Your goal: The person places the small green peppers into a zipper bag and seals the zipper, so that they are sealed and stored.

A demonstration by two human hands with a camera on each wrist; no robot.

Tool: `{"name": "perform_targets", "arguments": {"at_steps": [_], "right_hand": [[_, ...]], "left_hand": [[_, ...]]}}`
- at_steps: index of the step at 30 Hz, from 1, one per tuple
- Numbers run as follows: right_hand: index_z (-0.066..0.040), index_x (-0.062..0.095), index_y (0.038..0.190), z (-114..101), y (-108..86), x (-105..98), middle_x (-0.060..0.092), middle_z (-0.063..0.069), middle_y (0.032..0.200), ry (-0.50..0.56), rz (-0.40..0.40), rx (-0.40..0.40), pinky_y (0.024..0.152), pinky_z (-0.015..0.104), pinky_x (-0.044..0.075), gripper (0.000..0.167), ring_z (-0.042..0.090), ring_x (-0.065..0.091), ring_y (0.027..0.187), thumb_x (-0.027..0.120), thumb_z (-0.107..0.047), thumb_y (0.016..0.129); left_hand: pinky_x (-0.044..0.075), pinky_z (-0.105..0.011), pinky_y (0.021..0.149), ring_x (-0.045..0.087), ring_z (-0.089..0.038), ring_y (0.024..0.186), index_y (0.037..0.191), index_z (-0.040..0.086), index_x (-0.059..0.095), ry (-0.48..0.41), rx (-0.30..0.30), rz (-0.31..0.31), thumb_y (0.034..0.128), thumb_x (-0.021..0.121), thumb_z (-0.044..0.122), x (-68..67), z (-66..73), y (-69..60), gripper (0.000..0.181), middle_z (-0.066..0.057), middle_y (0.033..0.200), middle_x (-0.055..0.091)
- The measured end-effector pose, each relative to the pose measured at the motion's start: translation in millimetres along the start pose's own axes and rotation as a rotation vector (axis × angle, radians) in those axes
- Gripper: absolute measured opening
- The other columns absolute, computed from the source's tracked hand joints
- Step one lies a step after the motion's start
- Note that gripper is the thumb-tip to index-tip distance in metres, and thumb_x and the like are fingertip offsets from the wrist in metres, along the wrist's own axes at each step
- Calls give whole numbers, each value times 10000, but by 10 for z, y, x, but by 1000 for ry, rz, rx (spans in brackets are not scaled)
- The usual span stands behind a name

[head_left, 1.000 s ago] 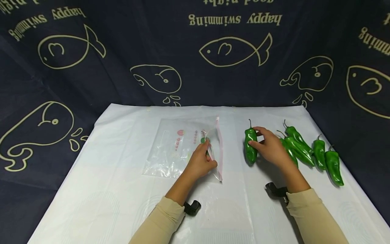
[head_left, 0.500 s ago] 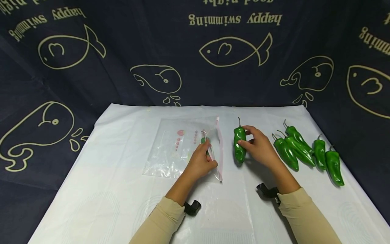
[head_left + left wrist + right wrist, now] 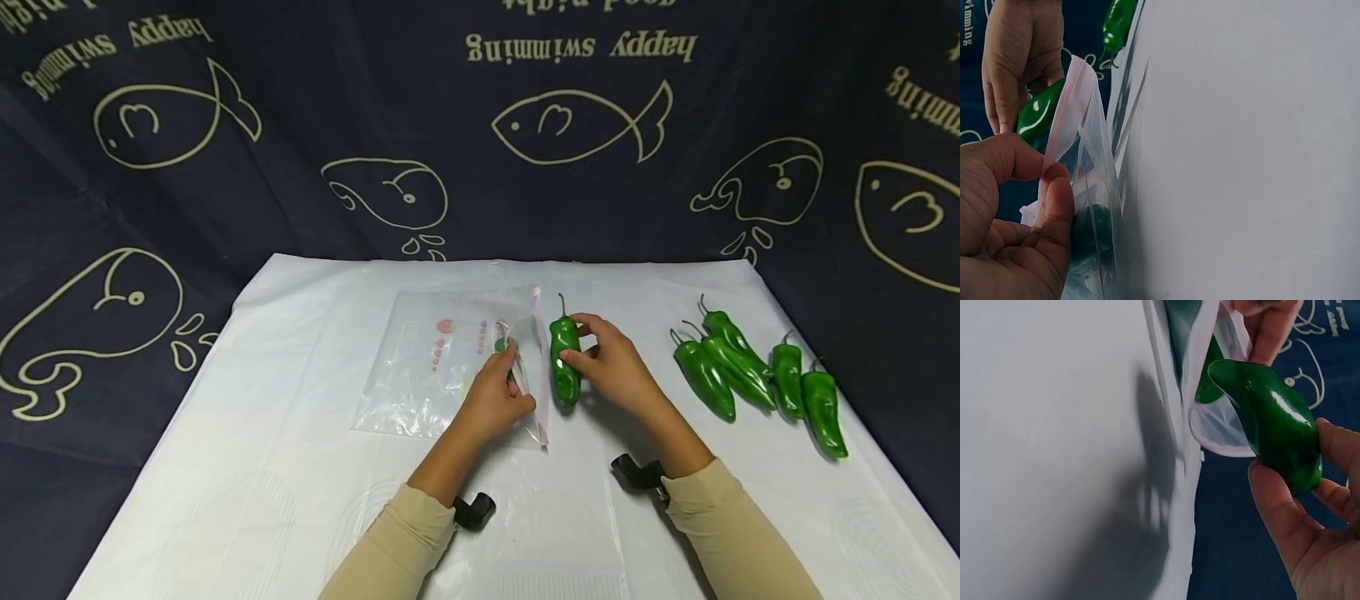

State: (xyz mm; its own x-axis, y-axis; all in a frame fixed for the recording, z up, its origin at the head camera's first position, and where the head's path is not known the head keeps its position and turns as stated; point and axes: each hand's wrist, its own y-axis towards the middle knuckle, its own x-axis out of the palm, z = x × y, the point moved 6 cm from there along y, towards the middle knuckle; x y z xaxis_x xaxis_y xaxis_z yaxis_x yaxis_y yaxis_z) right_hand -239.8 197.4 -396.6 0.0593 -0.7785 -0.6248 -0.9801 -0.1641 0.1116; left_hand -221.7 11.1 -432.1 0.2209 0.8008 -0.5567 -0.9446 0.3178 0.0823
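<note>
A clear zip bag (image 3: 412, 375) with a pink-edged mouth lies on the table, its mouth toward the right. My left hand (image 3: 491, 400) pinches the upper edge of that mouth and lifts it, so the mouth gapes in the right wrist view. Inside the bag is a green pepper (image 3: 1210, 378), partly hidden by the left hand in the head view. My right hand (image 3: 615, 362) holds another green pepper (image 3: 566, 362) between thumb and fingers, stem pointing away. This pepper is just right of the bag's mouth, and its tip faces the opening in the right wrist view.
Several more green peppers (image 3: 703, 377) lie in a loose group at the right of the white-covered table (image 3: 225, 467). A dark blue cloth (image 3: 480, 208) with fish drawings hangs behind the table's far edge.
My right hand has carried its pepper leftward, from beside the group of peppers to the bag's mouth. The left hand has stayed in place on the bag's edge.
</note>
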Motion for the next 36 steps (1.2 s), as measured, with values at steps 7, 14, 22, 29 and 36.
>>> {"name": "perform_targets", "arguments": {"at_steps": [7, 14, 22, 29, 36], "right_hand": [[-109, 480, 1423, -67, 13, 116, 550, 144, 1210, -5, -3, -28, 653, 333, 550, 576, 222, 654, 848, 729, -209, 913], [-96, 484, 1416, -98, 27, 182, 551, 145, 1197, 20, 1, -32, 635, 335, 556, 567, 219, 658, 827, 726, -203, 914], [-91, 470, 1421, -104, 49, 210, 544, 158, 1211, 69, 2, -20, 633, 329, 566, 568, 227, 674, 835, 715, -198, 920], [-62, 458, 1426, -57, 76, 327, 543, 181, 1226, 93, -41, 4, 631, 297, 575, 586, 217, 668, 822, 718, -182, 914], [-49, 460, 1428, -52, 79, 381, 549, 204, 1225, 71, -56, 10, 635, 308, 570, 597, 222, 650, 814, 723, -189, 910]], "left_hand": [[494, -208, 613, 547, -57, 697, 1526, -44, 298, -5, 1, -8, 764, 709, 48, 3, -8, 3, 871, -61, 1239, 527], [493, -209, 627, 544, -48, 694, 1521, -54, 303, -1, 11, -3, 757, 712, 42, 0, -5, 9, 872, -67, 1232, 532], [491, -205, 624, 538, -57, 703, 1518, -60, 305, 6, 10, 0, 753, 729, 47, 3, 1, 14, 881, -67, 1205, 535], [487, -209, 640, 530, -56, 693, 1502, -78, 325, 14, 32, 17, 750, 751, 82, -7, 12, 6, 879, -94, 1170, 550], [495, -204, 633, 544, -52, 697, 1503, -79, 321, -4, 24, 9, 759, 749, 72, -5, 5, 8, 872, -81, 1181, 548]]}}
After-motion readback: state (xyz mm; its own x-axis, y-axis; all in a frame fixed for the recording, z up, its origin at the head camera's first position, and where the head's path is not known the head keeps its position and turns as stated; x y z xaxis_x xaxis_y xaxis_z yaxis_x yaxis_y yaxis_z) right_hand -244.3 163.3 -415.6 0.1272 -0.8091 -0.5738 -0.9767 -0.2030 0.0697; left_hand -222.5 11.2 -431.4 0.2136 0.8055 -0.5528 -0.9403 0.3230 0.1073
